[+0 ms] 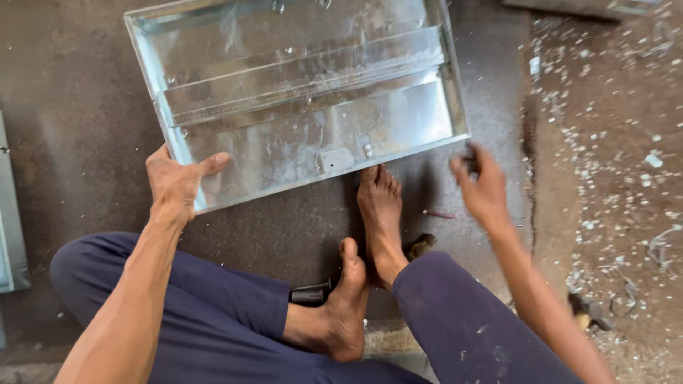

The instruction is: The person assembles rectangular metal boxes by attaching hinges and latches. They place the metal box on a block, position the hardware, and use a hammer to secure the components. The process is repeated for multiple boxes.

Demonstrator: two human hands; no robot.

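Observation:
A shallow galvanized sheet-metal tray with raised rims and an inner folded strip lies tilted on the floor in front of me. My left hand grips its near left corner, thumb resting on the inside face. My right hand hovers blurred just off the tray's near right corner, fingers curled around something small and dark; I cannot tell what it is. My bare feet rest just below the tray's near edge, and my legs in dark blue trousers are crossed.
A dark tool handle lies between my feet and a second one behind my right ankle. Metal shavings and scraps litter the floor at right. Another metal sheet's edge stands at far left.

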